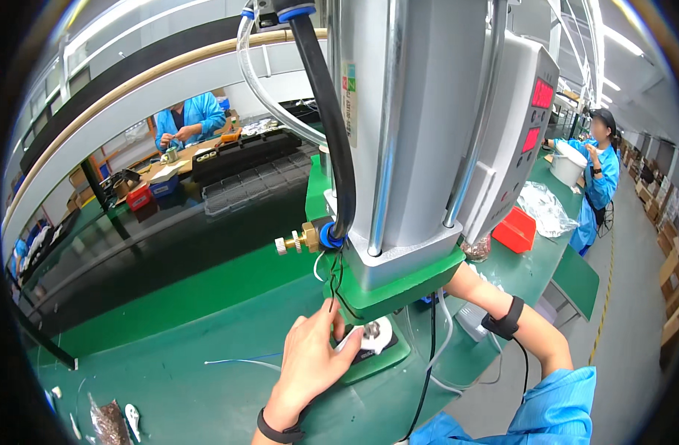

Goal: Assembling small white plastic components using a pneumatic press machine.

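A pneumatic press (408,148) with a grey body and a green head (399,289) stands over the bench in front of me. Below its head, a white round part (379,335) with a metal centre sits on a black fixture above the green base (380,365). My left hand (313,357) reaches in from the near side, thumb and fingers closed on the near-left edge of this part. Past the right side of the press head goes my right arm; only the wrist end of my right hand (458,280) shows, its fingers hidden behind the press.
A control box (506,141) with red displays is fixed beside the press. Cables and a brass valve (299,241) hang close to my left hand. On the bench (206,393) lie wires and a bag of small parts (111,424). A red tray (513,230) stands right; co-workers sit beyond.
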`<state>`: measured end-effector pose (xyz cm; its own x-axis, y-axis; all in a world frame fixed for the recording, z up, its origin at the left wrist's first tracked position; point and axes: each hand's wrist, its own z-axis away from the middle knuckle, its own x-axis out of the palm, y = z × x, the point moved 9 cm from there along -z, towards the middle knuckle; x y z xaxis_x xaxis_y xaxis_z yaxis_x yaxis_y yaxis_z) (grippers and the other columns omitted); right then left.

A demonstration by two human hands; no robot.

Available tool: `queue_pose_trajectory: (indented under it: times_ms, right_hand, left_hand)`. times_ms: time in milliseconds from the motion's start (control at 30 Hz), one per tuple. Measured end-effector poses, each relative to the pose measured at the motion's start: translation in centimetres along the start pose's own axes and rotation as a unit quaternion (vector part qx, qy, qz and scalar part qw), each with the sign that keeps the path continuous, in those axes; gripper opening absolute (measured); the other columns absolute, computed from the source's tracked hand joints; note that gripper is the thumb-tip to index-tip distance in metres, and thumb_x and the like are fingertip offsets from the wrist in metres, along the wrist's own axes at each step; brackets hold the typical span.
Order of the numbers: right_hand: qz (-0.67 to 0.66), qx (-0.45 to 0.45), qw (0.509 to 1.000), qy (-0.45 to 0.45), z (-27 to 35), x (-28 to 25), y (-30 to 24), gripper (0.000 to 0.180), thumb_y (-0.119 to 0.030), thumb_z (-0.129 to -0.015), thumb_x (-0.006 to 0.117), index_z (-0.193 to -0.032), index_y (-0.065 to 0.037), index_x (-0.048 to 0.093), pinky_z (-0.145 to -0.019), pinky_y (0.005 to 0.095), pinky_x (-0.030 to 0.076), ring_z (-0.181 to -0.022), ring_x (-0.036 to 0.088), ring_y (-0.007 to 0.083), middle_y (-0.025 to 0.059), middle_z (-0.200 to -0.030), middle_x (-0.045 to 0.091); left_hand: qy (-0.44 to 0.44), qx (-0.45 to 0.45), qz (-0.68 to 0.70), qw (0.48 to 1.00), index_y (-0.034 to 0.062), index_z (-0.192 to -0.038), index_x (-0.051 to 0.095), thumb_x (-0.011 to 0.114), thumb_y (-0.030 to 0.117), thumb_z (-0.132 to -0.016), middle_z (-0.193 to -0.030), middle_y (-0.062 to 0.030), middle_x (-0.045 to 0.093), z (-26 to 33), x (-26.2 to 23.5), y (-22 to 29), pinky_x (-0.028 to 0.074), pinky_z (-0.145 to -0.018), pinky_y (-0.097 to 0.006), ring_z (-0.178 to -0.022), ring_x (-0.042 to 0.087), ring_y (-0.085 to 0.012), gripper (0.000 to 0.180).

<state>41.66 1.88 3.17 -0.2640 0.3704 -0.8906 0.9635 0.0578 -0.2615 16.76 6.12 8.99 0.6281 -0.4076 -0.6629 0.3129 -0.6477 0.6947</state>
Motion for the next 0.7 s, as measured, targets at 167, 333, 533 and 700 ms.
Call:
queue_pose_trajectory:
  times_ms: [167, 333, 533, 700]
  right_hand:
    - [-0.067, 0.023, 0.997, 0.014, -0.2, -3.5, -3.4, 0.014, -0.006, -0.070, 0.063, -0.083, 0.000, 0.064, -0.070, 0.0380, 0.046, -0.078, 0.056, 0.0299, 0.0131, -0.078, 0.061]
    - [-0.100, 0.057, 0.993, 0.007, 0.6, -4.2, -4.7, 0.014, -0.005, -0.072, 0.063, -0.084, 0.001, 0.063, -0.068, 0.0368, 0.046, -0.078, 0.055, 0.0287, 0.0121, -0.075, 0.059]
    - [-0.120, 0.031, 0.991, 0.045, 1.9, -5.8, -6.5, 0.014, -0.006, -0.073, 0.064, -0.085, 0.001, 0.063, -0.066, 0.0360, 0.046, -0.074, 0.055, 0.0281, 0.0122, -0.073, 0.057]
    - [-0.168, 0.039, 0.985, -0.020, 3.4, -3.6, -5.8, 0.016, -0.008, -0.072, 0.066, -0.086, 0.000, 0.064, -0.066, 0.0357, 0.045, -0.073, 0.055, 0.0268, 0.0118, -0.074, 0.057]
  left_hand:
    - [0.056, 0.127, 0.029, 0.990, -0.0024, -0.087, 0.054, 0.057, -0.004, -0.075, -0.068, -0.0136, 0.045, -1.2, 0.4, -0.2, 0.040, -0.052, -0.034, -0.057, 0.048, -0.0270, 0.013]
    - [0.133, 0.020, 0.153, 0.979, -0.0014, -0.091, 0.061, 0.062, 0.001, -0.077, -0.064, -0.0041, 0.039, -2.4, -0.8, -4.5, 0.033, -0.050, -0.024, -0.054, 0.038, -0.0105, 0.014]
    - [0.119, -0.022, 0.053, 0.991, 0.0010, -0.091, 0.062, 0.061, 0.013, -0.081, -0.070, -0.0084, 0.050, -2.1, 1.4, -7.7, 0.041, -0.056, -0.032, -0.059, 0.050, -0.0196, 0.015]
    - [-0.023, -0.043, -0.034, 0.998, 0.0032, -0.092, 0.060, 0.054, 0.030, -0.086, -0.082, -0.0119, 0.058, -2.1, 2.6, -8.1, 0.045, -0.063, -0.039, -0.072, 0.058, -0.0288, 0.028]
